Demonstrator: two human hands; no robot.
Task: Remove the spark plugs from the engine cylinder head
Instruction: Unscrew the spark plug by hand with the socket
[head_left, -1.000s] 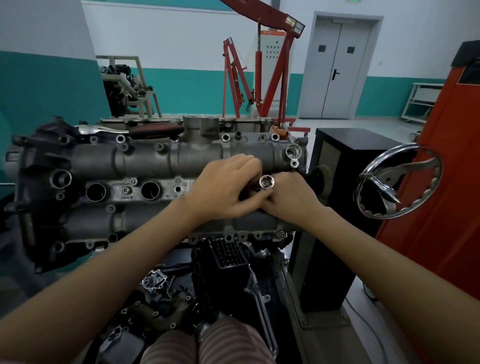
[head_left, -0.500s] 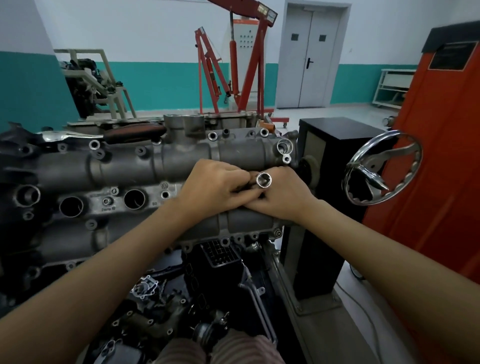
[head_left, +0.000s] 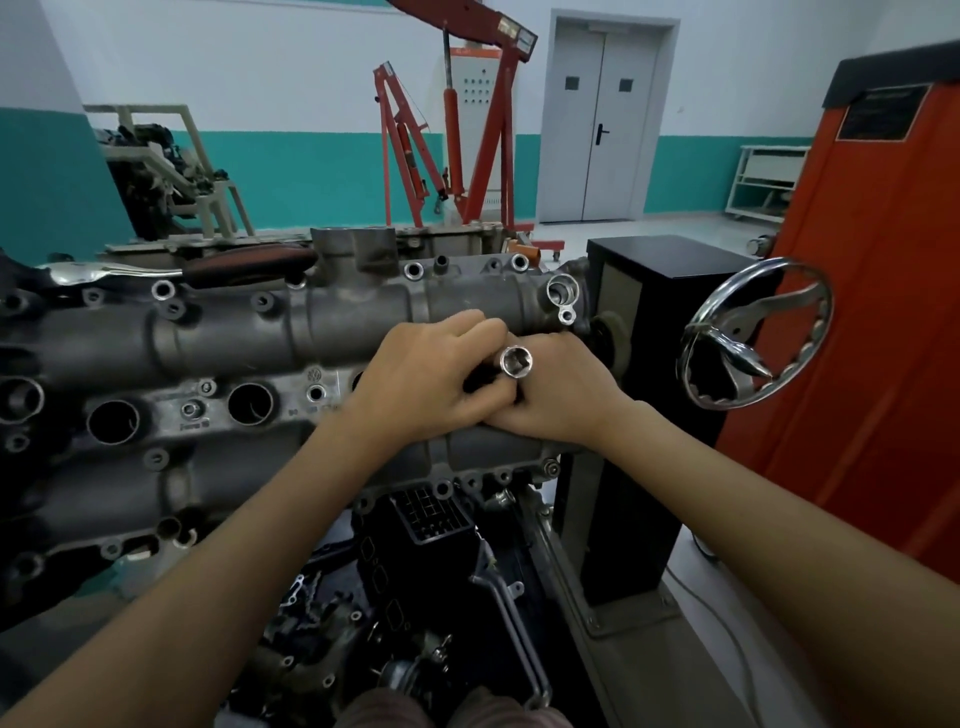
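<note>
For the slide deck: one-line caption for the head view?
Both hands, left and right, grip a socket over the cylinder head.

Automotive workshop: red engine hoist (head_left: 467, 130) upper centre, engine cylinder head (head_left: 218, 338) on stand at left, second mounted engine (head_left: 156, 171) upper left, teal-banded walls.

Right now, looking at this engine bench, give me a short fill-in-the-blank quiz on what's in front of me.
1. Both hands hold a shiny metal ____ over the cylinder head.
2. The spoked handwheel sits to the ____ of the hands.
3. The engine hoist by the far wall is painted ____.
4. The ratchet lies on the head's ____ edge.

Missing words: socket; right; red; far
</note>
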